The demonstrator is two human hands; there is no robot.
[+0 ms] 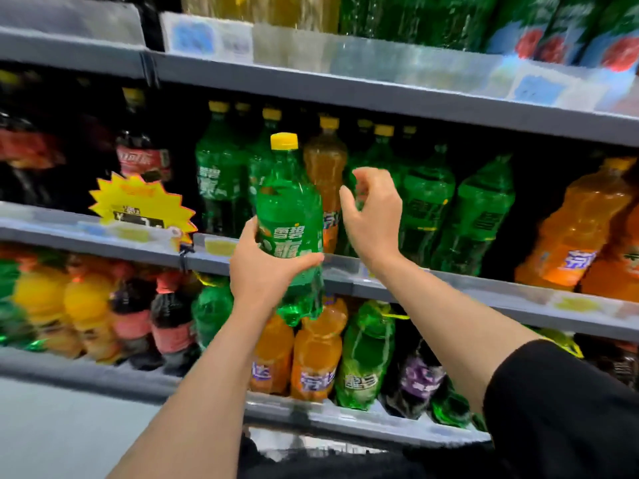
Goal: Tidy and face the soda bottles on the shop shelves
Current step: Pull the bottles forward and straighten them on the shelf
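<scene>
Green 雪碧 bottle (pixel 289 233) gripped by left hand (pixel 262 271); right hand (pixel 371 216) loosely curled, empty.

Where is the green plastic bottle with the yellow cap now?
In the head view's centre, the green plastic bottle is held by the left hand, before the middle shelf.

green soda bottle (pixel 288 219) | yellow cap | upright | before middle shelf (pixel 449 288)

Green, orange and dark soda bottles on grey shelves.
Held green bottle (pixel 288 233) has a yellow cap (pixel 284 141) and white lettering; orange bottle (pixel 572 229) carries a blue label; yellow starburst tag (pixel 138 202) edged red.
</scene>
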